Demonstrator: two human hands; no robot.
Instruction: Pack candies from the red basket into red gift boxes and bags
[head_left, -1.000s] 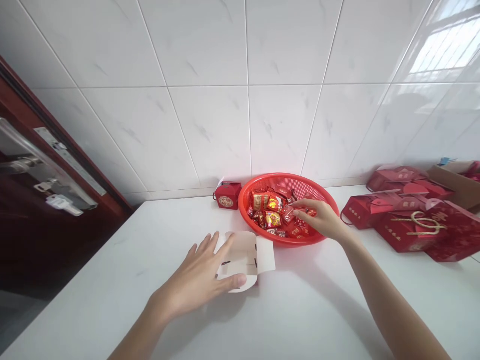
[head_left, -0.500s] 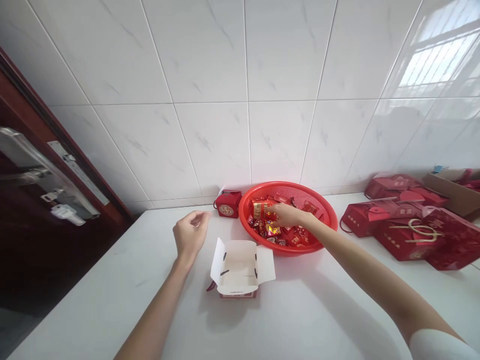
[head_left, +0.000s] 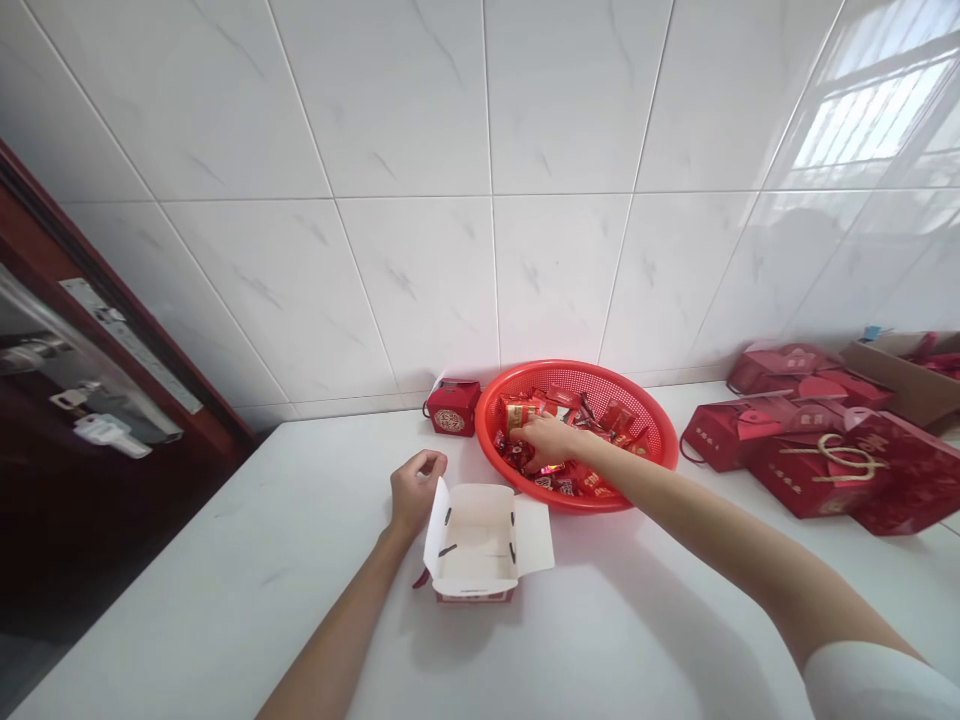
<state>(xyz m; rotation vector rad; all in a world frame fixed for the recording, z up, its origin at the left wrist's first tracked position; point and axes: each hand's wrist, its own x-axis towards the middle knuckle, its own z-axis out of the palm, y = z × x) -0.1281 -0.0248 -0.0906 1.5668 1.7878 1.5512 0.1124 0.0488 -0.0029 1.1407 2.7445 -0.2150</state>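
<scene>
2 hands are held over a white worktop [head_left: 225,590] — the right hand [head_left: 549,442] is lowered into a round red plastic mesh basket [head_left: 577,364], and the left hand [head_left: 415,492] is kept in the air just beside an opened paper gift box [head_left: 471,540]. The right hand's fingers are pressed down among wrapped sweets [head_left: 521,412] in red and gold foil; whether a sweet is grasped cannot be told, since the fingertips are hidden by the back of the hand and the heap. The left hand is loosely curled, with nothing visible in it, and the box is not touched by it. The box lies on the worktop just in front of the basket, its white inside facing up and its flaps folded out — its long axis runs across the view, and the left hand is the nearer to it. A small closed red box [head_left: 452,407] with a gold emblem is placed just left of the basket, by the wall tiles [head_left: 412,280]. Red gift bags [head_left: 814,465] and a cardboard carton [head_left: 892,375] are piled to the right, and a dark red door [head_left: 30,230] with a metal handle [head_left: 45,355] is seen at the left
</scene>
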